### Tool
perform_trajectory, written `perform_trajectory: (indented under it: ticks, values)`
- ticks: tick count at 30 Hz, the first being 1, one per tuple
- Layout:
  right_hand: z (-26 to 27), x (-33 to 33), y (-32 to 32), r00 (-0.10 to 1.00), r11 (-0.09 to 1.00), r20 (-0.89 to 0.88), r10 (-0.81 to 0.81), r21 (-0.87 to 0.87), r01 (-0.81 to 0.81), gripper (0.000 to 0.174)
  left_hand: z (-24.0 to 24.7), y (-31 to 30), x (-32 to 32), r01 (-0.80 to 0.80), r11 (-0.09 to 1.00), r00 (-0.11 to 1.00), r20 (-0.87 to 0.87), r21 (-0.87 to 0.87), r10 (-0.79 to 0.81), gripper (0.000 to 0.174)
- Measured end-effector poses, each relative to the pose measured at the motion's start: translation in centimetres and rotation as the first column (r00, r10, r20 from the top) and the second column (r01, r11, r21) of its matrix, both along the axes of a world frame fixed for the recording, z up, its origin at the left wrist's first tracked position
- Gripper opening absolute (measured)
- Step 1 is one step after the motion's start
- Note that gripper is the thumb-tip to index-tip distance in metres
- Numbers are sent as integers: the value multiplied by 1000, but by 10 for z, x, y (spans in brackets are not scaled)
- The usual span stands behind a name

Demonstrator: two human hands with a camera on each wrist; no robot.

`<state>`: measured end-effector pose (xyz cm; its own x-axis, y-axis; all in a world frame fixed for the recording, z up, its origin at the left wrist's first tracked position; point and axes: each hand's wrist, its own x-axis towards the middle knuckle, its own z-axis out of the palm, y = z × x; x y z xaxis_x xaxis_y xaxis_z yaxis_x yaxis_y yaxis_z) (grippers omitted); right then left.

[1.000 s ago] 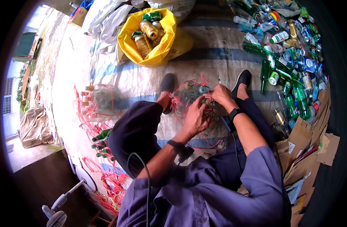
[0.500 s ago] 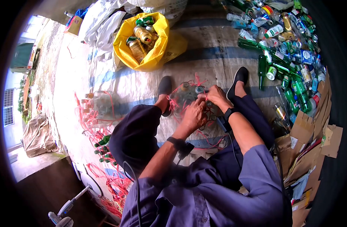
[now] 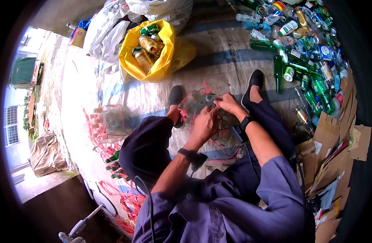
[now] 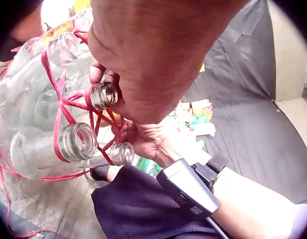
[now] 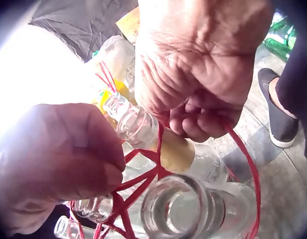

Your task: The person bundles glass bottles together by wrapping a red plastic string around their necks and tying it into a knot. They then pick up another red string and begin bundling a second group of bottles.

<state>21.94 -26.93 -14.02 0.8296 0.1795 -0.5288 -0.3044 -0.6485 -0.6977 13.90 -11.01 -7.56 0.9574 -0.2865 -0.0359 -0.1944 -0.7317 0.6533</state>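
Observation:
Between the person's feet stands a bundle of clear glass bottles (image 3: 197, 99), their necks bound with red plastic string (image 5: 138, 181). Over the bundle, the left hand (image 3: 206, 123) pinches the string beside a bottle neck. Curled fingers of the right hand (image 3: 229, 103) grip another length of string, which hangs in a loop from that hand (image 5: 198, 74) in the right wrist view. Close to the left fingers, open bottle mouths (image 4: 86, 142) show in the left wrist view. The left fingertips are partly hidden behind the hand there.
A second tied bottle bundle (image 3: 113, 119) stands at left, near green bottles (image 3: 115, 166) and loose red string (image 3: 131, 204). Ahead is a yellow bag (image 3: 167, 60) of cans. Mixed bottles and cans (image 3: 303, 60) heap at far right, above flattened cardboard (image 3: 327, 133).
The head view has shifted, so the yellow bag sits lower and further left. Both hands stay at the bottle bundle with small finger movements on the string.

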Motion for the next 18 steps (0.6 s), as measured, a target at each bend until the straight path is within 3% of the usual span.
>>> perform_trajectory:
  ticks: [8, 10, 12, 14, 16, 18]
  values:
    - [6, -20, -47, 998, 982, -43, 52, 182, -43, 60, 13, -3, 4, -26, 998, 999, 33, 61, 24, 25]
    - [10, -25, -56, 993, 976, -104, 54, 217, -30, 59, 21, -6, 10, -157, 971, 987, -18, 182, 163, 22]
    - [10, -28, -56, 960, 939, -279, -36, 318, 128, 51, 28, -7, 15, -196, 966, 979, -28, 168, 203, 17]
    - [18, -22, -54, 954, 932, -295, -54, 327, 154, 49, 29, -4, 17, -235, 960, 969, -35, 155, 243, 13]
    - [28, -12, -50, 948, 924, -311, -73, 336, 181, 46, 25, 1, 16, -155, 967, 988, 4, 200, 158, 16]
    - [36, -5, -44, 923, 848, -337, -185, 420, 323, 37, 28, 4, 12, -134, 972, 991, 25, 193, 131, 16]
